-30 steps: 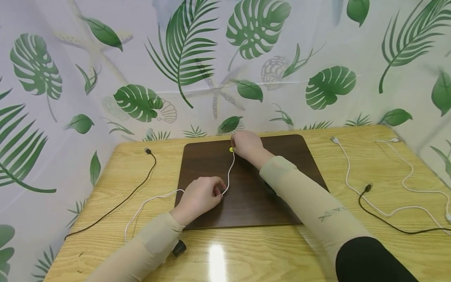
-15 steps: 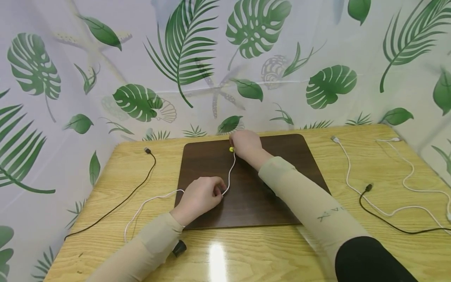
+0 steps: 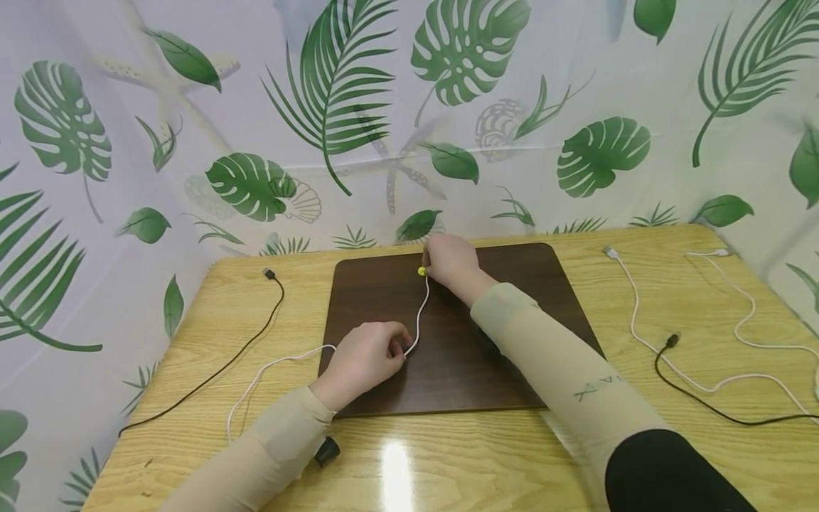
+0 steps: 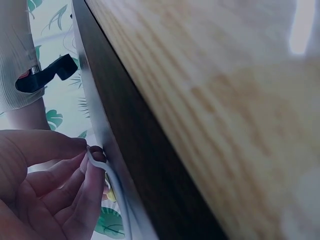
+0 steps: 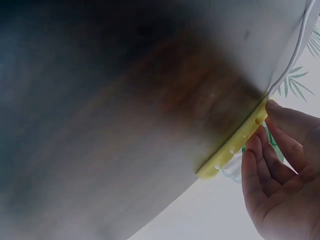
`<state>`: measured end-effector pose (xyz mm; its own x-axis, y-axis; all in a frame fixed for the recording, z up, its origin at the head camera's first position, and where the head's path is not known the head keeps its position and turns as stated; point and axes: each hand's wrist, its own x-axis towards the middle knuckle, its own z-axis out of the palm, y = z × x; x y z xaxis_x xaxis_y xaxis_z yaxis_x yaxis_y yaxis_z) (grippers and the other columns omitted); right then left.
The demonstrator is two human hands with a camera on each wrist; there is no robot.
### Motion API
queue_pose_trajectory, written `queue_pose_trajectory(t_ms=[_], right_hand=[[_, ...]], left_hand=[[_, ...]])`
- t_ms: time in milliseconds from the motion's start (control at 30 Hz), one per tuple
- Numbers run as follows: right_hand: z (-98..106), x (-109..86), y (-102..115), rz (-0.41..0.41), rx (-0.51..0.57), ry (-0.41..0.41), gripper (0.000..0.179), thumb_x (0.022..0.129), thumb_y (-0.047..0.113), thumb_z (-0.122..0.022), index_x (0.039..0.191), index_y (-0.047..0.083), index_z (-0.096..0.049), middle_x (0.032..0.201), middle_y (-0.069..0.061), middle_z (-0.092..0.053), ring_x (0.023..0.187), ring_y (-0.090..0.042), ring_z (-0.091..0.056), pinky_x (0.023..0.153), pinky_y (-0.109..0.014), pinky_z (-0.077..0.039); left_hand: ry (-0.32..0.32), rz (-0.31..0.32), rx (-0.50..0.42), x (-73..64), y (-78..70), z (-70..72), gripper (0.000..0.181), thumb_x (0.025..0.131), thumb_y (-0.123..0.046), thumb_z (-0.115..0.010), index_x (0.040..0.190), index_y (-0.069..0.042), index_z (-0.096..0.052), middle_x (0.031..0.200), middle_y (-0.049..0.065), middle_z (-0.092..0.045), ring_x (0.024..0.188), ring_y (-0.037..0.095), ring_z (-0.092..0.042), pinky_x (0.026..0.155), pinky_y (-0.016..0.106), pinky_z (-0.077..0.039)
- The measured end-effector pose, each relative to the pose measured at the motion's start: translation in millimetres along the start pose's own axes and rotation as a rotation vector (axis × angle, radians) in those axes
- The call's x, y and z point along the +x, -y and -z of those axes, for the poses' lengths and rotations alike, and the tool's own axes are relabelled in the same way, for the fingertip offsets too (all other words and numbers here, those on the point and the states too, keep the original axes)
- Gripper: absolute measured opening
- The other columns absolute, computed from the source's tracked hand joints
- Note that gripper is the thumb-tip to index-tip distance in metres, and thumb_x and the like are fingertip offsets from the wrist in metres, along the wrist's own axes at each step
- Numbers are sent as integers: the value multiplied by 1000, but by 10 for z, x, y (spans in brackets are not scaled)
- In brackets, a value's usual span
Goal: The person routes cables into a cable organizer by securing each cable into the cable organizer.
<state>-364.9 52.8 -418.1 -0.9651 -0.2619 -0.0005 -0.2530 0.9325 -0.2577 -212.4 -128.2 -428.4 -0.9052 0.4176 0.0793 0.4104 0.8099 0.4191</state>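
A white cable [image 3: 419, 313] runs over the dark brown board [image 3: 461, 387] between my two hands. My left hand [image 3: 366, 354] pinches it between thumb and fingertips, low over the board's left half; the left wrist view shows the white cable [image 4: 116, 187] leaving that pinch. At the board's far edge my right hand [image 3: 451, 264] pinches the cable beside a yellow cable clip [image 5: 234, 145]. That clip is a strip with several slots along its outer side. The right thumb lies at the strip's end, where the cable meets it. In the head view the right hand hides most of the clip.
A black cable [image 3: 220, 366] lies on the wooden table [image 3: 473, 462] to the left. On the right lie a white USB cable [image 3: 633, 306], a second white cable [image 3: 745, 306] and a black cable [image 3: 704, 409]. A patterned cloth [image 3: 377, 206] hangs behind the table.
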Motion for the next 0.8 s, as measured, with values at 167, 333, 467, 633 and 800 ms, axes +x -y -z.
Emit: queue_pose_trajectory(t_ms=[167,333,467,633,800], right_hand=[[-3,-5,25,12,-23,-17,10,95,22,-80,95,12,-81,106,-6,-79,100,-27,-73,89,-45,-60],[-9,-3,25,20,-43,-30,12,96,24,-79,98,12,-80,108,-6,-78,102,-27,-73,88,-46,-60],[-17,-22,9,29,-63,-27,11,96,22,-79,100,12,-80,108,-6,-79,103,-27,-73,88,-45,-60],[-20,-45,-3,34,-56,-41,12,95,22,-80,100,12,-79,109,-7,-79,105,-28,-73,88,-46,-60],[-25,-61,-4,39,-40,-44,13,95,21,-80,102,11,-80,110,-7,-78,106,-29,-73,90,-46,-60]], left_hand=[[0,5,-10,-7,0,14,12,88,-3,-76,96,-13,-77,77,-6,-70,67,7,-56,63,25,-45],[1,-5,-17,-1,8,23,13,89,-3,-76,96,-13,-78,78,-5,-71,67,7,-57,63,25,-46],[19,-6,-20,-4,15,28,13,89,-3,-76,97,-13,-78,78,-5,-71,68,7,-59,65,26,-48],[24,2,-24,-10,20,35,12,89,-3,-76,96,-13,-78,78,-5,-72,68,7,-60,66,27,-49],[24,1,-22,-24,25,37,13,89,-1,-75,96,-12,-77,77,-4,-71,68,7,-59,65,26,-48]])
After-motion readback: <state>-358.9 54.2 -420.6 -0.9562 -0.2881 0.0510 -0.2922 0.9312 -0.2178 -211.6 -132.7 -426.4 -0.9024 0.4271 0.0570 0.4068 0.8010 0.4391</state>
